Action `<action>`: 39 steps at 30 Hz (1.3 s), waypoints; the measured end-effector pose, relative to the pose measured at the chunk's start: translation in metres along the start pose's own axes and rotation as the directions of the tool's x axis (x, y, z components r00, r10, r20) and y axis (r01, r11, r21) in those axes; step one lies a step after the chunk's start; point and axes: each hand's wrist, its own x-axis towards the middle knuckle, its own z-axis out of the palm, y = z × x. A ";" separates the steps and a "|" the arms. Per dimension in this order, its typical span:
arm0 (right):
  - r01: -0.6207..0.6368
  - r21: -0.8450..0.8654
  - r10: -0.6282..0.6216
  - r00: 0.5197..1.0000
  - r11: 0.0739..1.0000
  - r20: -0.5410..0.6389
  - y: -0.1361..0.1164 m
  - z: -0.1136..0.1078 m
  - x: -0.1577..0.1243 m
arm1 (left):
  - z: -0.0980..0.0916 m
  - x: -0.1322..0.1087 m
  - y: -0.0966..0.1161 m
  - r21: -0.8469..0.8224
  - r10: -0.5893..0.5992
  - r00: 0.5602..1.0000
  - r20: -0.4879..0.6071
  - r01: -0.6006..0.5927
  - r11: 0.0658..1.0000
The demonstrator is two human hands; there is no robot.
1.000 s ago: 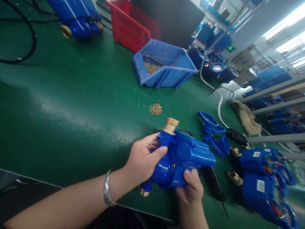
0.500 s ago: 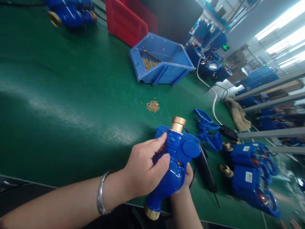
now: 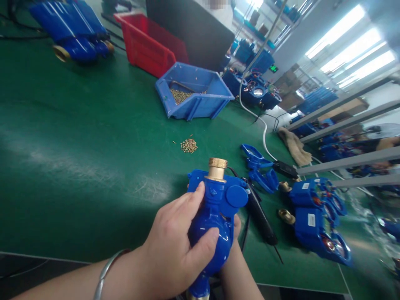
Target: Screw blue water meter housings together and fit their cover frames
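Note:
A blue water meter (image 3: 215, 225) with a threaded brass end pointing away from me is held above the near side of the bench. My left hand (image 3: 178, 241) is closed round its left side, thumb and forefinger lying along the body. Behind its right side, my right hand (image 3: 236, 237) supports it, mostly hidden by the meter. To the right lies a black electric screwdriver (image 3: 262, 216) with its bit toward me. A small pile of brass-coloured screws (image 3: 189, 145) rests on the green bench beyond the meter.
A blue bin (image 3: 200, 106) holding screws stands behind the pile, beside a red bin (image 3: 146, 50). Blue plastic covers (image 3: 259, 168) and more water meters (image 3: 315, 229) lie at the right. Another blue meter (image 3: 78, 46) sits far left. Metal rails (image 3: 350, 162) cross the right side.
My view has shifted, so the bins and bench items appear further left. The water meter also sits a little further left and lower in view, held in both hands as before.

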 end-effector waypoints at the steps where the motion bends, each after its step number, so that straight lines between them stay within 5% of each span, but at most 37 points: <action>1: -0.016 0.041 0.015 1.000 0.999 0.013 -0.004 0.004 -0.001 | -0.003 0.001 -0.001 -0.027 -0.076 0.997 0.021 0.076 0.997; 4: 0.002 0.065 -0.004 1.000 0.998 0.031 -0.018 0.021 -0.002 | -0.010 0.008 -0.009 -0.227 -0.314 0.945 0.090 0.327 0.917; 7: 0.133 -0.172 -0.118 0.989 0.976 0.092 -0.034 0.043 -0.003 | -0.016 0.018 -0.025 -0.481 -0.472 0.874 0.118 0.466 0.742; 11: 0.302 -0.645 -0.204 0.953 0.702 0.224 -0.047 0.067 -0.002 | -0.027 0.022 -0.053 -0.732 -0.545 0.821 0.173 0.477 0.486; 15: 0.293 -0.815 -0.212 0.954 0.501 0.213 -0.047 0.088 0.001 | -0.045 0.017 -0.079 -0.802 -0.525 0.799 0.293 0.504 0.320; 21: 0.321 -0.782 -0.252 0.943 0.534 0.216 -0.032 0.114 0.007 | -0.079 0.012 -0.084 -0.716 -0.496 0.819 0.290 0.529 0.455; 27: 0.373 -0.793 -0.292 0.922 0.481 0.256 -0.024 0.145 0.008 | -0.110 0.012 -0.073 -0.372 -0.643 0.765 -0.034 0.587 0.719; 29: 0.392 -0.801 -0.299 0.913 0.453 0.277 -0.024 0.153 0.009 | -0.115 0.002 -0.071 -0.054 -0.522 0.786 -0.331 0.536 0.842; 31: 0.420 -0.801 -0.317 0.899 0.426 0.302 -0.024 0.157 0.010 | -0.113 -0.016 -0.069 0.359 -0.136 0.815 -0.564 0.390 0.848; 33: 0.451 -0.790 -0.335 0.883 0.415 0.327 -0.025 0.156 0.011 | -0.101 -0.033 -0.068 0.635 0.263 0.870 -0.417 0.072 0.769; 35: 0.471 -0.767 -0.344 0.875 0.435 0.341 -0.026 0.150 0.012 | -0.084 -0.045 -0.070 0.770 0.395 0.909 -0.135 -0.155 0.619; 37: 0.494 -0.724 -0.348 0.866 0.482 0.359 -0.028 0.141 0.012 | -0.068 -0.047 -0.074 0.854 0.428 0.903 -0.041 -0.191 0.484; 39: 0.509 -0.669 -0.341 0.861 0.542 0.378 -0.031 0.129 0.010 | -0.059 -0.042 -0.081 0.900 0.441 0.895 -0.064 -0.138 0.412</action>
